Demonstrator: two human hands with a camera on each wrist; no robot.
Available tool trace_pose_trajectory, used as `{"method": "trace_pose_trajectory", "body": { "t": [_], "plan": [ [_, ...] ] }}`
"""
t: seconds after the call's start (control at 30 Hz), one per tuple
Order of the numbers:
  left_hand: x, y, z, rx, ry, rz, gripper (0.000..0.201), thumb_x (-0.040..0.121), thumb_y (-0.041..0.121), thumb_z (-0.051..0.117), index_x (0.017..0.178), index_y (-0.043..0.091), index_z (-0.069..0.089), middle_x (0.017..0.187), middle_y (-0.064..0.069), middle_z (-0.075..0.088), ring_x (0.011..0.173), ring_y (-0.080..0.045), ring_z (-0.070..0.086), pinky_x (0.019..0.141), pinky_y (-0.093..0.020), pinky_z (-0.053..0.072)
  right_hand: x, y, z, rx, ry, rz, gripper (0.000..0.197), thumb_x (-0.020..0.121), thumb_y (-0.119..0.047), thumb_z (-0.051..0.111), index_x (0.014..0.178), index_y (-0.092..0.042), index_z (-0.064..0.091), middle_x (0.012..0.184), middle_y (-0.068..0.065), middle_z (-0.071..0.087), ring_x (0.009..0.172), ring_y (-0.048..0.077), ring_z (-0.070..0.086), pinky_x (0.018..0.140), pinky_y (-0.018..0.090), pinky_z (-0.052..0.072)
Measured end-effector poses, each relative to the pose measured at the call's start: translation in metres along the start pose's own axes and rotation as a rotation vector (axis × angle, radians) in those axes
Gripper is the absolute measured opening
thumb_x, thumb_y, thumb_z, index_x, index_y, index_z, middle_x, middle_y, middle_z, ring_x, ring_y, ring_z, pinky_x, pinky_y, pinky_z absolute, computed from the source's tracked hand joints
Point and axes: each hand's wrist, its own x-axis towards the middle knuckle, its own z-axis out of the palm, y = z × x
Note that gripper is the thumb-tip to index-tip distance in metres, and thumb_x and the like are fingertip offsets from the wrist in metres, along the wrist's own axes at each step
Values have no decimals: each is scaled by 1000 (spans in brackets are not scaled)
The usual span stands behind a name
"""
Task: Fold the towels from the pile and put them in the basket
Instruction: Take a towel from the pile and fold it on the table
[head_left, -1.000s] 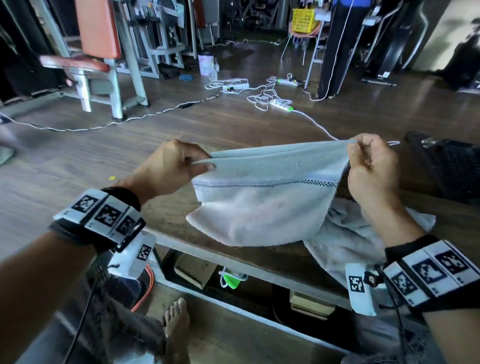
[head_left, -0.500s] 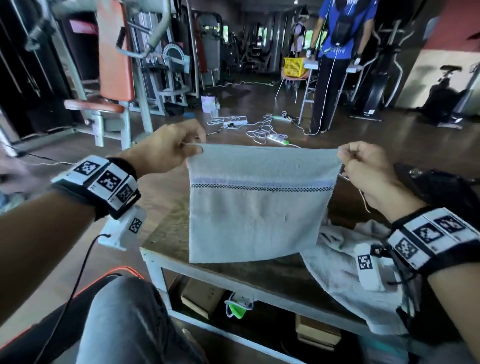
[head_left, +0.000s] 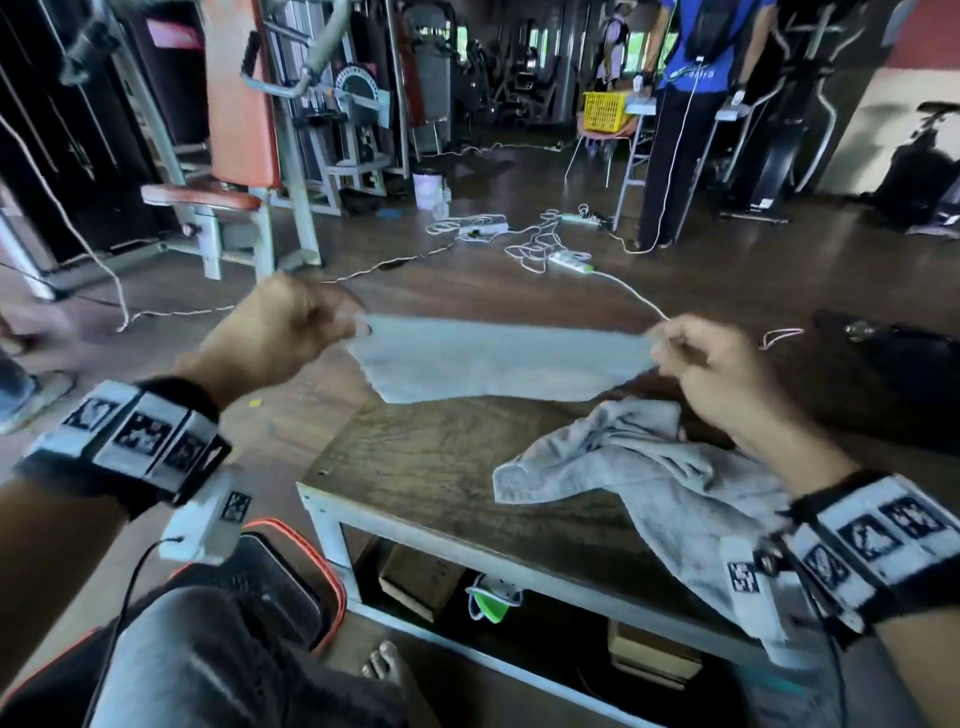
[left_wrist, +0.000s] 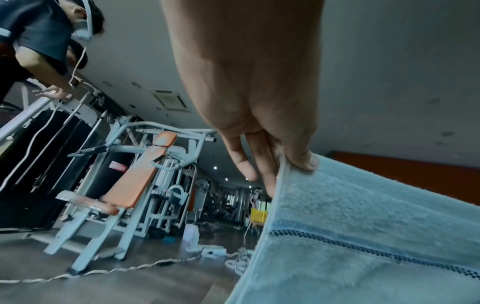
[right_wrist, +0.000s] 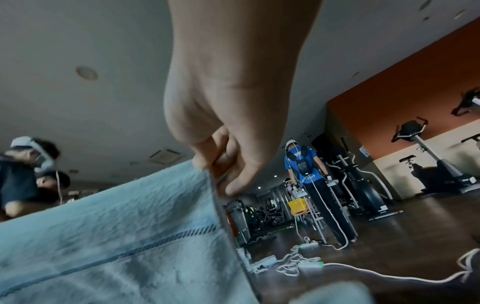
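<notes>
1. My left hand (head_left: 291, 332) pinches one top corner of the pale blue-grey terry towel with a dark checked stripe (head_left: 498, 358), and my right hand (head_left: 711, 369) pinches the other. The cloth is stretched between them in the air, over the far edge of the worn dark wooden bench top (head_left: 415, 467).
2. In the left wrist view my thumb (left_wrist: 302, 160) clamps the hem while the other fingers hang looser. I judge that grip thin: a sharp tug could pull the corner free and drop the towel to the floor.
3. The crumpled grey towel pile (head_left: 665, 483) lies on the bench below my right wrist, its near end hanging over the front edge. If my arm drags across it, I expect it to slide off.
4. Laying the cloth askew would leave the hems unmatched, so the fold would come out crooked.
5. The left half of the bench top is bare, which gives room to lay the towel flat; the left and front edges are close.
6. A black object, possibly the basket, sits at far right; I cannot tell for certain.
</notes>
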Motion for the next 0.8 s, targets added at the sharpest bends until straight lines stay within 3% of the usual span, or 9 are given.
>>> {"method": "trace_pose_trajectory", "body": {
  "t": [0.07, 0.1, 0.2, 0.27, 0.37, 0.47, 0.57, 0.67, 0.8],
  "plan": [
    [-30, -15, 19, -45, -174, 0, 6, 88, 29, 70, 86, 24, 72, 79, 5, 74, 70, -10, 68, 65, -31, 56, -30, 23, 6, -106, -231, 12, 27, 94, 0, 61, 85, -25, 67, 86, -10, 69, 77, 0, 61, 75, 20, 46],
    [-43, -22, 28, -53, -274, -14, 2, 88, 25, 72, 88, 27, 72, 82, 7, 75, 73, -9, 71, 66, -30, 57, -44, 33, 10, -172, -321, 23, 26, 94, 0, 61, 86, -25, 68, 89, -10, 71, 83, 2, 64, 78, 22, 48],
    [-74, -35, 60, -29, -571, -138, 13, 87, 22, 74, 88, 34, 71, 84, 19, 73, 81, 6, 68, 74, -16, 53, -75, 49, 22, -362, -537, 65, 23, 94, -5, 61, 85, -25, 68, 82, -8, 69, 80, 10, 63, 72, 23, 46],
    [-84, -43, 77, -41, -647, -203, 6, 88, 25, 73, 92, 30, 72, 88, 20, 73, 86, 8, 67, 79, -11, 51, -79, 57, 28, -398, -598, 93, 24, 95, -10, 61, 83, -30, 67, 82, -9, 70, 79, 6, 62, 72, 22, 46],
    [-82, -52, 94, -70, -553, -218, 6, 89, 21, 72, 92, 24, 68, 88, 17, 71, 83, 8, 67, 75, -10, 49, -66, 70, 37, -342, -526, 143, 25, 94, -10, 64, 81, -31, 68, 82, -7, 71, 82, 11, 65, 77, 33, 51],
    [-67, -60, 109, -94, -400, -262, 6, 87, 11, 73, 88, 14, 68, 82, 6, 72, 73, -1, 67, 67, -7, 48, -37, 84, 52, -321, -413, 154, 22, 93, -7, 64, 81, -24, 71, 82, -4, 72, 83, 16, 67, 81, 42, 53],
    [-45, -77, 125, -95, -246, -361, 6, 84, 7, 73, 82, 12, 70, 80, -2, 73, 72, -11, 68, 65, -16, 51, -4, 90, 70, -337, -313, 152, 16, 93, -9, 63, 86, -19, 74, 85, -10, 70, 87, 14, 65, 81, 34, 52],
    [-24, -99, 142, -55, -190, -442, 9, 85, 13, 72, 78, 18, 70, 72, 6, 67, 61, -4, 59, 55, -19, 42, 24, 89, 91, -370, -276, 158, 12, 95, -10, 64, 90, -16, 73, 89, -5, 70, 84, 11, 62, 63, 17, 42],
    [-5, -124, 165, -61, -150, -532, 19, 83, 18, 73, 68, 29, 68, 76, 8, 67, 68, -6, 59, 62, -21, 41, 50, 106, 121, -473, -289, 140, 17, 91, -3, 59, 83, -14, 69, 87, 3, 70, 85, 22, 63, 74, 33, 53]
  ]
}}
